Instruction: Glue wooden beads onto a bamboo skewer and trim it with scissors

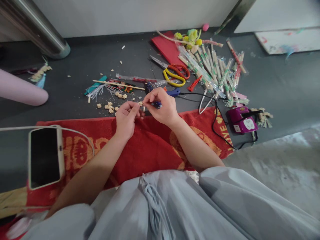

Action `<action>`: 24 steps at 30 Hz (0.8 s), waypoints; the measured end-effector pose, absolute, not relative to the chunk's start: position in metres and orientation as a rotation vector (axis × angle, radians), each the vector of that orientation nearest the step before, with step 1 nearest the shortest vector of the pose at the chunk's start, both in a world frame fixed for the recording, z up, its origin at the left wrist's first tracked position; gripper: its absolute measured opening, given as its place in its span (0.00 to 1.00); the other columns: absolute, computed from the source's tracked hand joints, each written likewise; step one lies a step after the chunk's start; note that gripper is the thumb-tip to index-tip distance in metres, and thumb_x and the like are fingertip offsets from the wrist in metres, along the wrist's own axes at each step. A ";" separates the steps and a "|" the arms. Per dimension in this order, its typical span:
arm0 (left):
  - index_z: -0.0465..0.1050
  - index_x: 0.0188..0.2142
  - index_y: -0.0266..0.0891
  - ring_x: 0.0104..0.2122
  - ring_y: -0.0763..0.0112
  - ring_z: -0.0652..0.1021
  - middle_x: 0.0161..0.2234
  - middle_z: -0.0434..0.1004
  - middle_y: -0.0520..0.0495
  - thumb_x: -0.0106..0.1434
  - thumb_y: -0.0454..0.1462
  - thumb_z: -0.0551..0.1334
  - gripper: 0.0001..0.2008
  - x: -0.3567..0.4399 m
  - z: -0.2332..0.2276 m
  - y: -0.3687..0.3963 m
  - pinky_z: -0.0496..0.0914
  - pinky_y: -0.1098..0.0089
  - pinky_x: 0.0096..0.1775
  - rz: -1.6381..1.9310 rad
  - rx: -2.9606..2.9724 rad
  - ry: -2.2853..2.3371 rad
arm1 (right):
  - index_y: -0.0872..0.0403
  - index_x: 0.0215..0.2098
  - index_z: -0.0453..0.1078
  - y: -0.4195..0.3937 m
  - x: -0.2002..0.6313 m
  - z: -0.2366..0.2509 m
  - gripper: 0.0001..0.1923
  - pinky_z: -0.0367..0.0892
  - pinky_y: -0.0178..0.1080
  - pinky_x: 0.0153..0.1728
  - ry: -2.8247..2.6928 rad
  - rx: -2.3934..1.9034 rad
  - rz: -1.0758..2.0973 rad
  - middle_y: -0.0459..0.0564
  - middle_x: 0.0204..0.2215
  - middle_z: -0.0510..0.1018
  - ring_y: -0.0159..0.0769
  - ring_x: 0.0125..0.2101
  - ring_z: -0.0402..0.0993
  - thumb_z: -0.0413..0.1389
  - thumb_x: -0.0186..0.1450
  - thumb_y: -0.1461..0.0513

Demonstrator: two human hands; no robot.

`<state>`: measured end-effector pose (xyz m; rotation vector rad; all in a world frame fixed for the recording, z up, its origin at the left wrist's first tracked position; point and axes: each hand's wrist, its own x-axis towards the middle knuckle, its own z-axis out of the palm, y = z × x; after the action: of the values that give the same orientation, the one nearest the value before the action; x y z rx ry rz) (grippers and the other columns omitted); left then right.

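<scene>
Pale wooden bit [140,103] pinched in left hand [126,118]; right hand [162,108] clamps small dark-blue tool [157,105] above red patterned cloth [147,146].

Phone [45,156] on red towel [147,146]; scissors [175,74], wrapped sticks [215,71], purple plug [242,120].

2 bare forearms reach forward, converge at centre. Left hand [126,118] fingers curled, thumb and fingertips pinched together. Right hand [162,106] arched above it, fingers bent down, fingertips nearly touching left's.
</scene>
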<state>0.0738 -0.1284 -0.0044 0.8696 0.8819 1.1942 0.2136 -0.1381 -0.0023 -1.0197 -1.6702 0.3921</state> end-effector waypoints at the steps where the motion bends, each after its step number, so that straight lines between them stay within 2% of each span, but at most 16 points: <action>1: 0.71 0.22 0.40 0.16 0.76 0.72 0.13 0.66 0.59 0.40 0.50 0.76 0.21 0.074 -0.005 -0.128 0.68 0.76 0.19 1.190 0.872 0.887 | 0.50 0.34 0.55 -0.138 0.214 -0.002 0.09 0.72 0.34 0.34 -1.675 -1.030 0.400 0.43 0.30 0.73 0.27 0.30 0.72 0.53 0.64 0.67; 13: 0.71 0.23 0.39 0.16 0.78 0.72 0.12 0.65 0.59 0.42 0.49 0.75 0.21 0.072 -0.006 -0.128 0.65 0.79 0.17 1.183 0.908 0.897 | 0.50 0.31 0.51 -0.139 0.216 0.003 0.12 0.70 0.34 0.33 -1.742 -1.036 0.401 0.41 0.29 0.71 0.25 0.28 0.69 0.52 0.63 0.68; 24: 0.71 0.24 0.39 0.16 0.78 0.72 0.13 0.66 0.59 0.44 0.49 0.75 0.20 0.072 -0.009 -0.126 0.65 0.78 0.18 1.162 0.954 0.861 | 0.50 0.34 0.54 -0.137 0.219 0.000 0.10 0.72 0.35 0.34 -1.708 -1.061 0.517 0.42 0.31 0.71 0.26 0.29 0.70 0.53 0.63 0.66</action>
<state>0.0716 -0.1264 -0.0090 0.9539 0.8606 1.1624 0.2194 -0.1373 -0.0005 -1.0611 -1.7075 0.5165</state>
